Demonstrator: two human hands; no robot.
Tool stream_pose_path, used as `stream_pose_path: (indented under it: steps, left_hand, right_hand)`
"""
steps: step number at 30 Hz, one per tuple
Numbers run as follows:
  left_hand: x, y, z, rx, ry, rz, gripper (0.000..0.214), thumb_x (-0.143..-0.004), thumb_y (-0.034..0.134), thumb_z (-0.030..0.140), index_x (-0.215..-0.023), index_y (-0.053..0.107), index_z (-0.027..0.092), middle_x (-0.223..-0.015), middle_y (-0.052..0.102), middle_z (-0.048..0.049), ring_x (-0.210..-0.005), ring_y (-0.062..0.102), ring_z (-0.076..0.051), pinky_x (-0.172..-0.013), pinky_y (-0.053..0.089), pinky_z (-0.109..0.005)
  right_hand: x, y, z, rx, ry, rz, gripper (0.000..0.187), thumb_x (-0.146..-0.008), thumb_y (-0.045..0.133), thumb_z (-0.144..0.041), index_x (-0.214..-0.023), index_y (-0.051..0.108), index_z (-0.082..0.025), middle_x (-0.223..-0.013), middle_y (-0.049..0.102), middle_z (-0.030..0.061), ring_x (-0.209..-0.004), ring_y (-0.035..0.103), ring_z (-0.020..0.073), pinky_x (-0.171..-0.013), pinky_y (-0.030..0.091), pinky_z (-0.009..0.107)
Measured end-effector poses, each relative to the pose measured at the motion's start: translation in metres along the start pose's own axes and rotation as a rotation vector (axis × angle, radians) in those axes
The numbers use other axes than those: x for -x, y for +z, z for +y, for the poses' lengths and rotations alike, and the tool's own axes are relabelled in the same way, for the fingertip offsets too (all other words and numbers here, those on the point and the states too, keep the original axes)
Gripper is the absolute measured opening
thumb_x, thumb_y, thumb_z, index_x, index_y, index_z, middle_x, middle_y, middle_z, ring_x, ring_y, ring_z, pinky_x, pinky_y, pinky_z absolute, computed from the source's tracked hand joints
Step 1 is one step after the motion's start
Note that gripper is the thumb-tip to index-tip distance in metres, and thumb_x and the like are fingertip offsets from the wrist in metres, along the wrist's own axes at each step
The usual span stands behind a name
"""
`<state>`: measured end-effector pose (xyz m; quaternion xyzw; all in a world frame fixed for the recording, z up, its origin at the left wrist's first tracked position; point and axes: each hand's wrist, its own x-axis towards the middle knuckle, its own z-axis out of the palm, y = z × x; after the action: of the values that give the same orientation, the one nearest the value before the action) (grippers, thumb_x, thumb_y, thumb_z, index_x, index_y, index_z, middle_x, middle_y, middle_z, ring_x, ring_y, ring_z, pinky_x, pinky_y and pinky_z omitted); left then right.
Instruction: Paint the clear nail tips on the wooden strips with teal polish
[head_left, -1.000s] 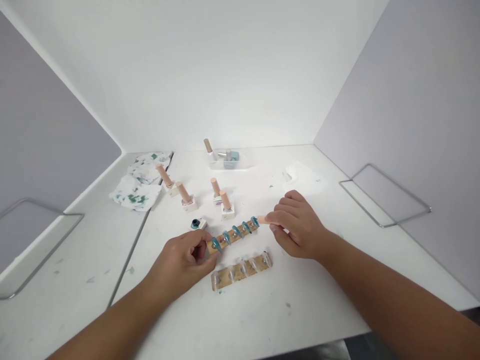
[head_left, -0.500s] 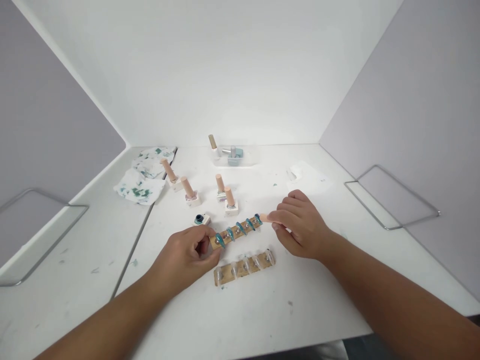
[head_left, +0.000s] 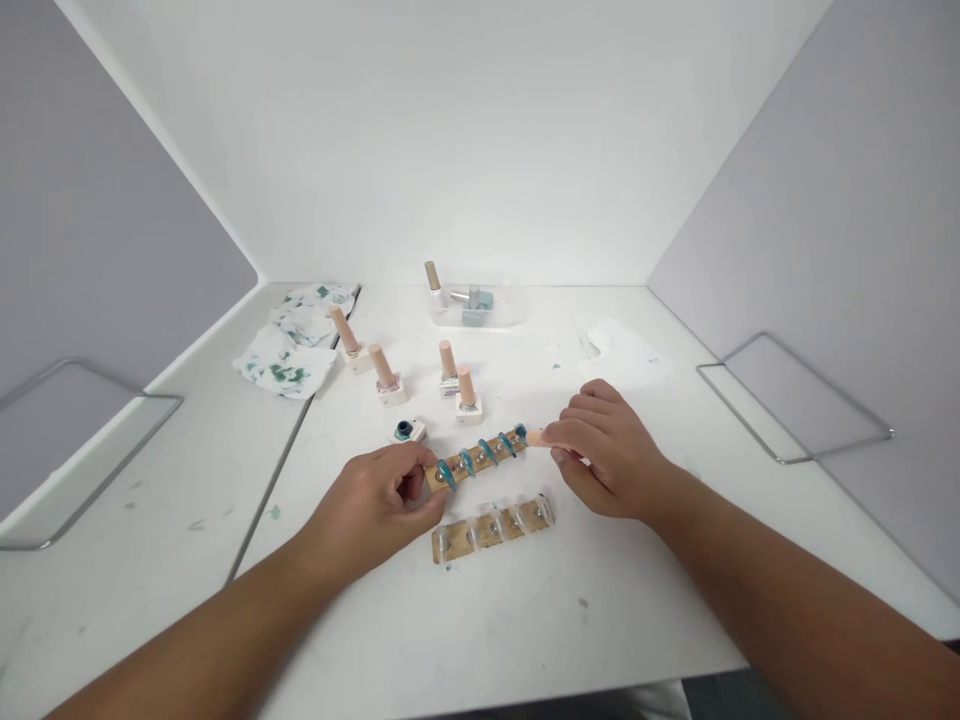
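My left hand (head_left: 375, 510) pinches the near end of a wooden strip (head_left: 480, 456) that carries several teal-painted false nails. My right hand (head_left: 604, 450) is closed on a peach brush cap (head_left: 537, 438) whose tip meets the far end of that strip. A second wooden strip (head_left: 491, 528) with clear unpainted nails lies flat on the white table (head_left: 525, 620), just in front of the first. An open teal polish bottle (head_left: 407, 431) stands right behind my left hand.
Several capped polish bottles (head_left: 382, 372) stand behind the strips. A clear tray (head_left: 469, 305) with more bottles sits at the back. Teal-stained paper towels (head_left: 289, 345) lie at back left, a white tissue (head_left: 619, 350) at back right. Wire frames (head_left: 795, 400) flank both sides.
Both hands keep their grip and hardly move on the table. The view has tilted and shifted a little, so everything sits slightly right and lower in frame.
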<state>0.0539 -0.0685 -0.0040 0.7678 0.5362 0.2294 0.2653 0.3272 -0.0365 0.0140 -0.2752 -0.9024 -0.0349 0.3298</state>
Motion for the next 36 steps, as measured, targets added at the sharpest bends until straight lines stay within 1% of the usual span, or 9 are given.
stream_pose_path:
  steps: [4, 8, 13, 16, 20, 24, 29, 33, 36]
  left_hand:
    - [0.0000, 0.0016, -0.0010, 0.006, 0.008, 0.013, 0.016, -0.076, 0.057, 0.032, -0.086, 0.058, 0.019, -0.057, 0.045, 0.0046, -0.051, 0.043, -0.010, -0.048, 0.037, -0.022]
    - [-0.0005, 0.0002, 0.0007, -0.001, 0.001, 0.009, 0.016, -0.076, 0.056, 0.032, -0.084, 0.058, 0.018, -0.056, 0.046, 0.0045, -0.051, 0.042, -0.010, -0.047, 0.036, -0.022]
    - [-0.0014, -0.0025, 0.0048, -0.016, -0.014, -0.028, 0.015, -0.076, 0.056, 0.032, -0.081, 0.058, 0.018, -0.056, 0.045, 0.0042, -0.050, 0.042, -0.009, -0.046, 0.037, -0.022]
    - [-0.0017, -0.0027, 0.0063, -0.014, -0.010, -0.015, 0.015, -0.075, 0.056, 0.032, -0.082, 0.058, 0.018, -0.055, 0.045, 0.0044, -0.050, 0.041, -0.009, -0.046, 0.037, -0.022]
    - [-0.0018, -0.0026, 0.0071, -0.012, -0.014, -0.017, 0.014, -0.075, 0.057, 0.031, -0.081, 0.058, 0.018, -0.055, 0.044, 0.0045, -0.050, 0.041, -0.009, -0.046, 0.036, -0.022]
    - [-0.0022, -0.0027, 0.0074, -0.007, -0.013, -0.017, 0.014, -0.075, 0.057, 0.031, -0.080, 0.058, 0.018, -0.055, 0.044, 0.0047, -0.049, 0.040, -0.009, -0.045, 0.035, -0.021]
    - [-0.0017, -0.0023, 0.0064, -0.005, -0.028, -0.022, 0.016, -0.075, 0.057, 0.031, -0.082, 0.058, 0.018, -0.056, 0.045, 0.0042, -0.050, 0.041, -0.010, -0.046, 0.036, -0.022]
    - [-0.0010, -0.0025, 0.0052, -0.002, -0.020, -0.024, 0.016, -0.076, 0.056, 0.031, -0.083, 0.059, 0.018, -0.055, 0.045, 0.0042, -0.050, 0.042, -0.010, -0.047, 0.037, -0.022]
    - [-0.0009, -0.0029, 0.0045, -0.011, -0.020, -0.032, 0.016, -0.076, 0.056, 0.032, -0.083, 0.059, 0.018, -0.056, 0.046, 0.0040, -0.050, 0.042, -0.010, -0.047, 0.038, -0.022]
  right_hand:
    - [0.0051, -0.0033, 0.0016, -0.087, -0.085, 0.038, 0.022, -0.068, 0.046, -0.005, -0.083, 0.051, -0.020, -0.051, 0.039, -0.0066, -0.050, 0.028, 0.0102, -0.060, 0.026, 0.030]
    - [0.0047, -0.0019, 0.0023, -0.037, -0.064, 0.085, 0.022, -0.069, 0.046, -0.005, -0.086, 0.051, -0.020, -0.052, 0.040, -0.0065, -0.051, 0.031, 0.0103, -0.060, 0.027, 0.029]
    - [0.0006, 0.0016, 0.0001, 0.051, 0.017, 0.025, 0.023, -0.071, 0.047, -0.005, -0.089, 0.054, -0.019, -0.055, 0.041, -0.0061, -0.052, 0.034, 0.0101, -0.062, 0.027, 0.030]
    - [0.0019, 0.0002, -0.0001, 0.003, -0.012, -0.002, 0.023, -0.071, 0.047, -0.006, -0.087, 0.053, -0.020, -0.053, 0.041, -0.0064, -0.051, 0.033, 0.0102, -0.061, 0.026, 0.030]
    - [0.0041, -0.0031, 0.0010, -0.062, -0.074, 0.054, 0.023, -0.068, 0.047, -0.005, -0.085, 0.051, -0.020, -0.051, 0.039, -0.0069, -0.050, 0.031, 0.0100, -0.059, 0.026, 0.030]
    - [0.0025, -0.0025, 0.0016, -0.001, -0.030, 0.115, 0.023, -0.068, 0.048, -0.004, -0.085, 0.051, -0.019, -0.053, 0.040, -0.0065, -0.050, 0.032, 0.0096, -0.060, 0.027, 0.029]
    - [0.0009, 0.0014, 0.0009, 0.052, 0.019, 0.062, 0.022, -0.071, 0.047, -0.005, -0.087, 0.052, -0.019, -0.055, 0.042, -0.0060, -0.052, 0.033, 0.0099, -0.062, 0.027, 0.030]
    - [0.0024, -0.0001, 0.0002, -0.029, -0.033, 0.024, 0.022, -0.070, 0.046, -0.005, -0.085, 0.051, -0.020, -0.052, 0.040, -0.0066, -0.050, 0.031, 0.0102, -0.061, 0.026, 0.030]
    - [0.0036, -0.0014, 0.0005, -0.058, -0.067, 0.058, 0.023, -0.068, 0.047, -0.005, -0.086, 0.052, -0.020, -0.051, 0.039, -0.0070, -0.049, 0.031, 0.0102, -0.060, 0.026, 0.030]
